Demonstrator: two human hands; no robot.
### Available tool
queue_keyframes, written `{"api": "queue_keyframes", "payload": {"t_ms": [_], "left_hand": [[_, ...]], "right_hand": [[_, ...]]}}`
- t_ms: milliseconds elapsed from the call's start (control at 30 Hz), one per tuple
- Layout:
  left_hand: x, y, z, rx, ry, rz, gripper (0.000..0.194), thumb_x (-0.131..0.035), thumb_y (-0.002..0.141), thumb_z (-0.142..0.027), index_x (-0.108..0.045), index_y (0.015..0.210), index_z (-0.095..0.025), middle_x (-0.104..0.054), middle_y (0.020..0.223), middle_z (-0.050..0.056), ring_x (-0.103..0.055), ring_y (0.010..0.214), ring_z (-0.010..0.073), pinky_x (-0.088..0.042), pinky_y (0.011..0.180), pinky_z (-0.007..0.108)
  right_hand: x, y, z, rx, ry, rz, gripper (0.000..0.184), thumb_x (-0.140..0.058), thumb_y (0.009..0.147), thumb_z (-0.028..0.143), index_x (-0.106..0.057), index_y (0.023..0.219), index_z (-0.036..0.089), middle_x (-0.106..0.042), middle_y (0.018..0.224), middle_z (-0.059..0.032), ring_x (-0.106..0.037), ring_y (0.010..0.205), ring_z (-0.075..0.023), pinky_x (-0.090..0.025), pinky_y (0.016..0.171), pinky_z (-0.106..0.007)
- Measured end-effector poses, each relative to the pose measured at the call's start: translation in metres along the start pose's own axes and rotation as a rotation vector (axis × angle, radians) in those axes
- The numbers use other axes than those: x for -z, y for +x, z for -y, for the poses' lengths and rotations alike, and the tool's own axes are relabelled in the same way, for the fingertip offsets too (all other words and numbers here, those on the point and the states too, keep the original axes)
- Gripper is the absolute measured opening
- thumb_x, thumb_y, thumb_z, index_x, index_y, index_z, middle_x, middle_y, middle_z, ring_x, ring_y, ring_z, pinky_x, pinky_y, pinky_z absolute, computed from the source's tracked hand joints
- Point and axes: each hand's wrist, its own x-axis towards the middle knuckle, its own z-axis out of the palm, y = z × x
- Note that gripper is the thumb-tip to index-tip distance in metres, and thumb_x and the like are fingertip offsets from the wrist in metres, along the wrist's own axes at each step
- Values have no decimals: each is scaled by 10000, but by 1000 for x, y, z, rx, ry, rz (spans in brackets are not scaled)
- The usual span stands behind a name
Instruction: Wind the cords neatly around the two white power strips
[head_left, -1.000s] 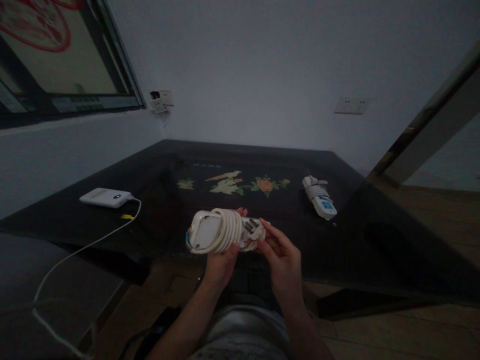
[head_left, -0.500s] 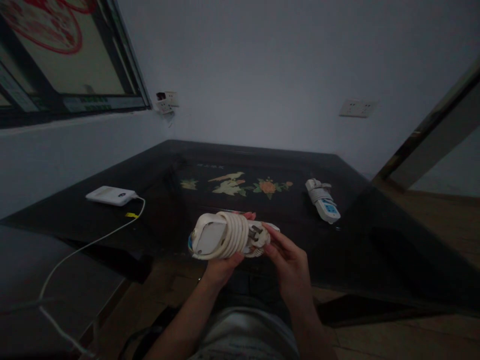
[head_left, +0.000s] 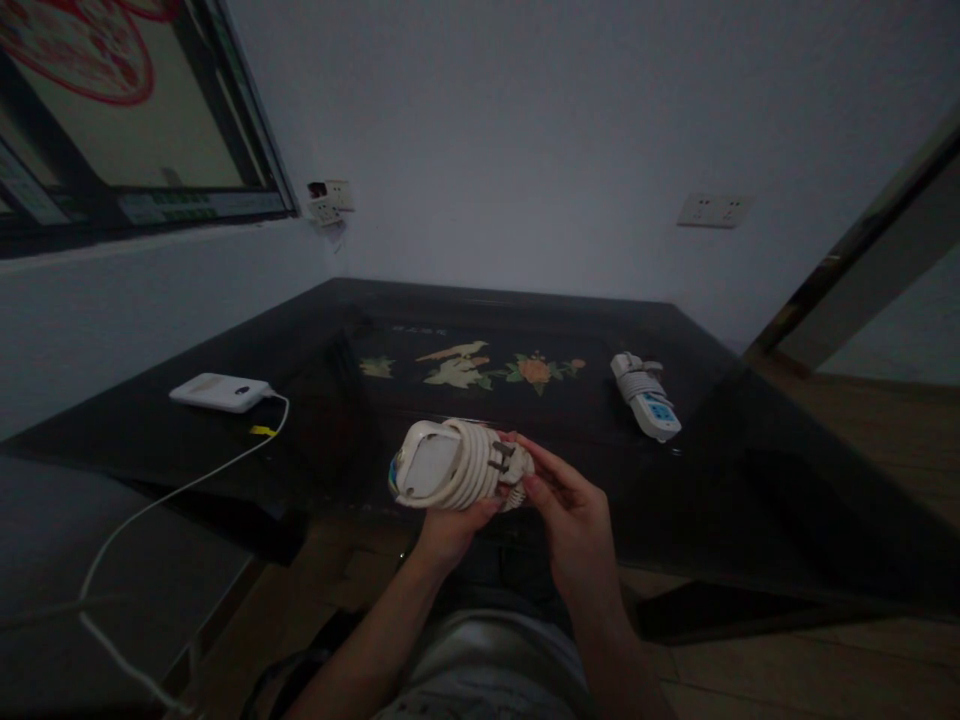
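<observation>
Above the table's near edge I hold a white power strip (head_left: 429,466) with its thick cord (head_left: 474,462) wound round the middle. My left hand (head_left: 453,532) grips it from below, its thumb against the coils. At the right end, the fingers of my right hand (head_left: 574,505) pinch the cord's plug (head_left: 516,464), whose metal prongs point left. Coloured wires show at the strip's left end. A second power strip (head_left: 656,414), white with blue sockets and a grey cord wrapped round it, lies on the table to the right.
The dark table (head_left: 360,310) bears a bird-and-flower picture. A white power bank (head_left: 220,392) lies at its left, a white cable (head_left: 176,490) running from it off the edge. Wall sockets (head_left: 712,210) are on the back wall, with a window (head_left: 180,110) at left.
The held power strip has shifted slightly right and turned a little. My right fingers have moved on the plug, whose prongs now show more clearly.
</observation>
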Motion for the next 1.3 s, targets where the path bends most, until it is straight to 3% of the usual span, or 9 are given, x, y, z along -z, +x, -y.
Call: {"api": "queue_keyframes", "payload": {"t_ms": [100, 267, 533, 667, 833, 967, 1100, 1200, 1300], "left_hand": [[-2, 0, 0, 31, -7, -59, 649, -848, 516, -352, -630, 1113, -220, -643, 1193, 91, -585, 1118, 284, -460, 981, 418], [-8, -1, 1, 77, -150, -130, 644, -838, 540, -404, -626, 1123, -228, -644, 1201, 86, -592, 1115, 265, -494, 934, 362], [-11, 1, 4, 107, -190, -276, 585, -811, 607, -346, -594, 1138, -230, -636, 1213, 65, -591, 1117, 228, -481, 936, 319], [-10, 3, 5, 88, -189, -279, 571, -809, 608, -331, -596, 1128, -232, -638, 1207, 61, -597, 1105, 225, -492, 915, 307], [-10, 2, 8, 162, -165, -226, 531, -794, 628, -361, -606, 1101, -209, -668, 1144, 68, -642, 1006, 221, -538, 790, 287], [-14, 2, 7, 126, -120, -211, 587, -807, 610, -346, -596, 1138, -200, -659, 1168, 83, -630, 1044, 233, -532, 821, 295], [-17, 4, 5, 92, -97, -221, 547, -781, 650, -336, -601, 1146, -192, -647, 1194, 91, -599, 1111, 252, -482, 944, 352], [-15, 8, 3, 55, -97, -234, 551, -785, 653, -322, -596, 1151, -182, -623, 1233, 94, -552, 1179, 255, -433, 1009, 354], [-14, 14, 0, 102, -110, -259, 585, -770, 680, -350, -551, 1195, -178, -598, 1261, 111, -550, 1176, 267, -452, 985, 376]], "right_hand": [[-4, 2, 0, 10, -6, -17, 325, -674, 776, 287, -686, 1095, 224, -680, 1153, -70, -647, 1040, -235, -563, 841, -366], [-10, 5, 1, 53, -124, -20, 327, -640, 793, 282, -645, 1111, 205, -712, 991, -69, -686, 831, -182, -575, 667, -272], [4, 1, -6, 179, -504, -34, 427, -642, 789, 244, -569, 1208, 209, -657, 897, -48, -624, 714, -146, -532, 650, -269], [5, 1, -6, 142, -420, 8, 414, -630, 781, 222, -578, 1190, 194, -634, 770, -13, -600, 636, -126, -522, 588, -243], [-2, -1, -6, 18, -201, -71, 401, -661, 731, 239, -599, 1122, 173, -619, 701, 5, -598, 575, -122, -511, 476, -213], [-2, -3, -7, 19, -178, -93, 406, -646, 739, 231, -586, 1136, 166, -628, 725, 2, -606, 597, -120, -515, 504, -212], [5, 1, -9, 84, -349, -67, 414, -629, 772, 246, -591, 1174, 154, -632, 749, -19, -599, 626, -138, -522, 557, -252], [10, 3, -14, 258, -614, -79, 413, -611, 806, 250, -593, 1210, 171, -635, 884, -66, -609, 799, -188, -531, 743, -340], [12, -1, -21, 414, -802, -79, 494, -617, 820, 259, -523, 1303, 219, -568, 1156, -114, -551, 1068, -241, -467, 929, -419]]}}
